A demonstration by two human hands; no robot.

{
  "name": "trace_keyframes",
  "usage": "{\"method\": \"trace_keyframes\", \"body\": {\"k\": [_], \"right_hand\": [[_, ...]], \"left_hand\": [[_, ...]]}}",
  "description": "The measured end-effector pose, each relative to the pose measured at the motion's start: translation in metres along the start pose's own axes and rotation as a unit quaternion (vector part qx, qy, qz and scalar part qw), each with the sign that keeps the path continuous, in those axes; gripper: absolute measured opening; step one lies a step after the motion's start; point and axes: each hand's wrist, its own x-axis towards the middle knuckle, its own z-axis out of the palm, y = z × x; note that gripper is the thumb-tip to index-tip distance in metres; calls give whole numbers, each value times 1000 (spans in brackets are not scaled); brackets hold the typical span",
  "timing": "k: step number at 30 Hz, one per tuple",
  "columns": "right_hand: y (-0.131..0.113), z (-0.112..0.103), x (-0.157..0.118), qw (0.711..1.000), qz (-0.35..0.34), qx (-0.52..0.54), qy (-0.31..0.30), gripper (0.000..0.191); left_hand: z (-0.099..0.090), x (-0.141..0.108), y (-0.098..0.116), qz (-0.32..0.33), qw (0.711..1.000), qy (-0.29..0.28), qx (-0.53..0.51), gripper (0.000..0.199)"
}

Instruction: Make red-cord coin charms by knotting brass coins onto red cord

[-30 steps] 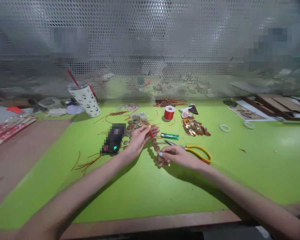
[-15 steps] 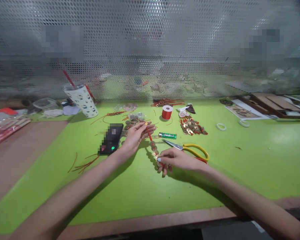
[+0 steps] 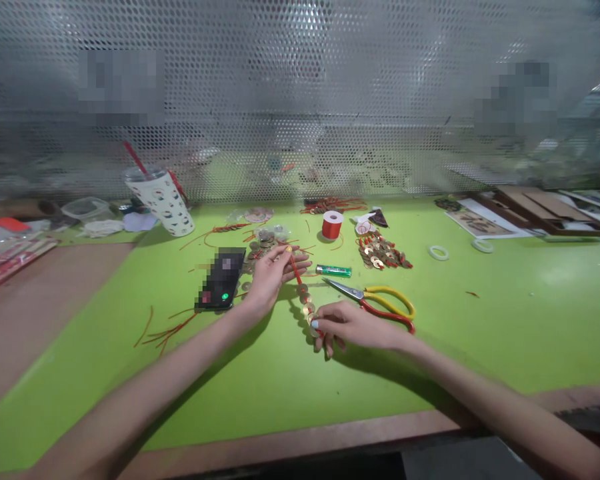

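Note:
A string of brass coins [image 3: 304, 291] on red cord stretches between my two hands above the green table [image 3: 260, 400]. My left hand [image 3: 274, 275] pinches the red cord at its upper end, the other fingers extended to the right. At the lower end, my right hand [image 3: 337, 325] has thumb and fingers closed on the last coins. Just right of the string lie a green lighter [image 3: 334, 271] and scissors [image 3: 387, 303] with yellow and red handles. Behind my left hand is a heap of loose coins [image 3: 263, 243], partly hidden.
A phone [image 3: 223, 277] lies left of my left hand, with red cords [image 3: 167, 332] below it. Farther back stand a red ribbon spool [image 3: 332, 227] and a tilted patterned cup [image 3: 163, 203]. Strung coins [image 3: 383, 252] lie right of the spool. A perforated metal screen [image 3: 300, 100] rises behind.
My right hand has moved slightly down, and more of the scissors' red handle shows. Both hands keep their hold on the coin string. The view has shifted a little.

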Motion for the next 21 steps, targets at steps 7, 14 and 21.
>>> {"method": "trace_keyframes", "body": {"k": [7, 14, 21], "right_hand": [[-1, 5, -1, 997, 0, 35, 69, 22], [-8, 10, -3, 998, 28, 19, 53, 24], [-22, -15, -19, 958, -45, -266, 95, 25]], "left_hand": [[-5, 3, 5, 4, 1000, 19, -5, 9], [3, -5, 6, 3, 1000, 13, -7, 8], [9, -25, 7, 26, 999, -40, 3, 12]]}}
